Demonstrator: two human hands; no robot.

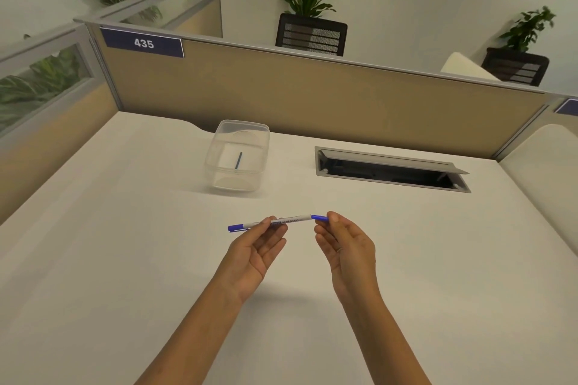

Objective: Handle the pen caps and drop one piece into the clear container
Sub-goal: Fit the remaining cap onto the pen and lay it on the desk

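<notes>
I hold a white marker pen (292, 219) level above the desk, a blue cap on each end. My left hand (261, 247) grips the barrel near the left blue cap (235, 227). The fingertips of my right hand (345, 247) pinch the right blue cap (319, 218), which still touches the barrel's end. The clear container (219, 147) stands open farther back, left of centre, with one thin blue piece (238, 161) lying on its bottom.
An open cable hatch (391, 169) is sunk into the white desk (125, 259) at the back right. A tan partition (312, 97) closes the far edge, another runs along the left. Plants and mesh bins stand behind it.
</notes>
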